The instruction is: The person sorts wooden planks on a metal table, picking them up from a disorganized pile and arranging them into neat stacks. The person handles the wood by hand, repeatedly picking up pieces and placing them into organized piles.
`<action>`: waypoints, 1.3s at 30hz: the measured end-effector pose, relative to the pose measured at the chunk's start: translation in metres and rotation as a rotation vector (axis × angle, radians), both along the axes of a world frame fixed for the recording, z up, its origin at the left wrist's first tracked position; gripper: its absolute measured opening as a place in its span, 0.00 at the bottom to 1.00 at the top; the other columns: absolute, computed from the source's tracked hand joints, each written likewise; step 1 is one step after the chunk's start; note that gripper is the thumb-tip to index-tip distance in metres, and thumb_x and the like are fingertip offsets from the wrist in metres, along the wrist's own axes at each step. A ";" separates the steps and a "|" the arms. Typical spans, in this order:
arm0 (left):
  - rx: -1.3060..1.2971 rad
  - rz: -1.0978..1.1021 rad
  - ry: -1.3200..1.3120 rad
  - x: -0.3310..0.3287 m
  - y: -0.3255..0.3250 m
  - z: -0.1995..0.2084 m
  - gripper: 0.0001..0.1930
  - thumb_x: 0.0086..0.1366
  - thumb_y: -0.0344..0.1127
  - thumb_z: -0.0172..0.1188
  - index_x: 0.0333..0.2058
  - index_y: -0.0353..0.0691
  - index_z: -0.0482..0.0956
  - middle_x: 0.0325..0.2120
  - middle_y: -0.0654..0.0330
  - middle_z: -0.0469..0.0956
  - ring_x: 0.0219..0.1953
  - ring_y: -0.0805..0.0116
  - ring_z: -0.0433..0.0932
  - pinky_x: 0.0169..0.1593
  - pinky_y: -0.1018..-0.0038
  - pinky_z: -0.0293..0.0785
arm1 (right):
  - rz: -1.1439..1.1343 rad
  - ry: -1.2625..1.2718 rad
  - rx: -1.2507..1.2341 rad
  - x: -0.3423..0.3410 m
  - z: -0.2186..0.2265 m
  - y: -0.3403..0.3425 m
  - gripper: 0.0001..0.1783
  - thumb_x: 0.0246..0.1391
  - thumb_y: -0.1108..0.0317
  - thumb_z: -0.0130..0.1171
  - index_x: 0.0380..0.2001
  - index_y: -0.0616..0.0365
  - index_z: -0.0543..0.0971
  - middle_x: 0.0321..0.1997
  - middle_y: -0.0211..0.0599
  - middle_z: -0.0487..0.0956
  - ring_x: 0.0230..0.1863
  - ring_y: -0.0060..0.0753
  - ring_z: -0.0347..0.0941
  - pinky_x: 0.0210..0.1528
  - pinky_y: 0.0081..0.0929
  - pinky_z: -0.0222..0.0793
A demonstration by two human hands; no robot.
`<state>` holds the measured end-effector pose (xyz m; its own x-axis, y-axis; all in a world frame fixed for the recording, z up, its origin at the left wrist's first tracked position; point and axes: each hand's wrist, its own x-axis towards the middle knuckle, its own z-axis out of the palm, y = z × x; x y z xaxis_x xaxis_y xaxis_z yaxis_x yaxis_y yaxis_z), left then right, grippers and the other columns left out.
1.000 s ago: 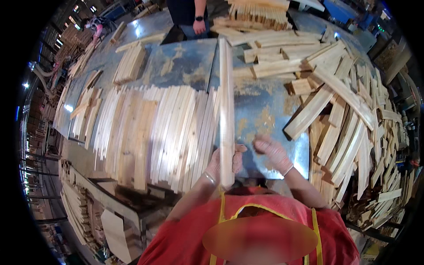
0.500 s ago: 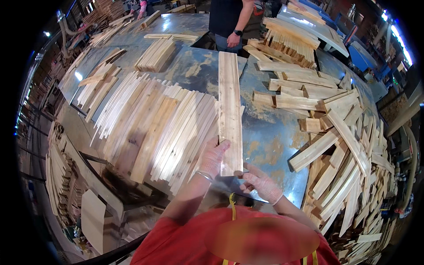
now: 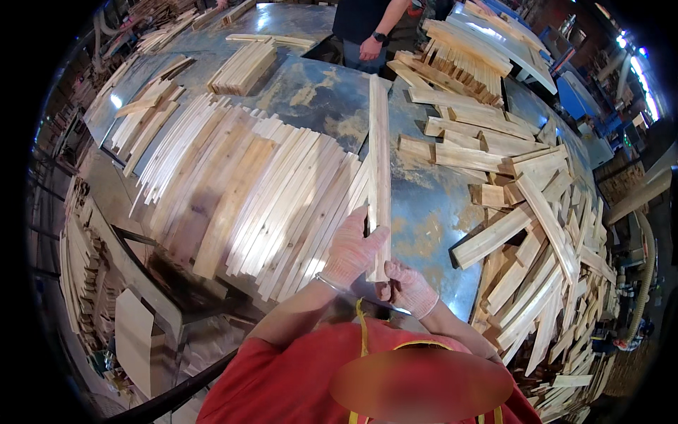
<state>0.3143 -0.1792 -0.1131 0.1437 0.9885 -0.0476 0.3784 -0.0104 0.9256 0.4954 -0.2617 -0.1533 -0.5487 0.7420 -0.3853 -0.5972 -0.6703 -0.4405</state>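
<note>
A long, pale wooden board [image 3: 380, 155] points away from me, turned partly onto its edge so that a narrow side shows. My left hand [image 3: 350, 249], in a pale pinkish glove, grips it near its close end, thumb across the top. At that close end my right hand [image 3: 411, 288], gloved likewise, has its fingers curled against the board's corner; some fingertips are hidden. Just left of the board lies a broad row of wooden strips [image 3: 247, 191], side by side on the metal-topped table [image 3: 424, 226].
A jumbled heap of boards [image 3: 530, 261] covers the right side. Stacked planks [image 3: 466, 63] stand at the far right, and a smaller stack [image 3: 244, 67] sits far left. Across the table a person in dark clothing [image 3: 364, 21] stands with one arm lowered.
The board has rolled from showing its broad face to standing more on edge, and its far end has shifted right. My left hand has turned with it; my right hand stays by the close end.
</note>
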 end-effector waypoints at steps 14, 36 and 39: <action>0.042 -0.138 0.243 -0.004 -0.002 -0.003 0.23 0.65 0.44 0.61 0.54 0.38 0.77 0.36 0.40 0.81 0.43 0.36 0.81 0.48 0.49 0.76 | -0.107 -0.509 0.063 0.031 -0.035 0.012 0.38 0.67 0.58 0.65 0.74 0.59 0.65 0.53 0.37 0.82 0.46 0.31 0.80 0.52 0.30 0.78; -0.518 0.059 -0.895 -0.036 0.090 0.001 0.21 0.66 0.37 0.69 0.56 0.37 0.81 0.49 0.58 0.85 0.52 0.64 0.83 0.56 0.65 0.82 | -0.230 -0.579 -0.019 0.069 -0.084 -0.065 0.14 0.69 0.56 0.61 0.48 0.53 0.79 0.41 0.30 0.80 0.40 0.25 0.77 0.47 0.27 0.76; -0.502 0.062 -0.919 -0.054 0.123 -0.040 0.21 0.68 0.38 0.68 0.57 0.39 0.81 0.49 0.57 0.85 0.53 0.62 0.84 0.54 0.62 0.85 | -0.195 -0.513 0.017 0.071 -0.075 -0.055 0.12 0.69 0.56 0.60 0.38 0.52 0.78 0.35 0.27 0.77 0.36 0.23 0.73 0.42 0.26 0.73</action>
<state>0.2607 -0.0563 -0.1527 0.2821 0.8923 -0.3526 -0.4858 0.4497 0.7495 0.5661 -0.3168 -0.2280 -0.1447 0.8195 -0.5545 -0.4153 -0.5590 -0.7177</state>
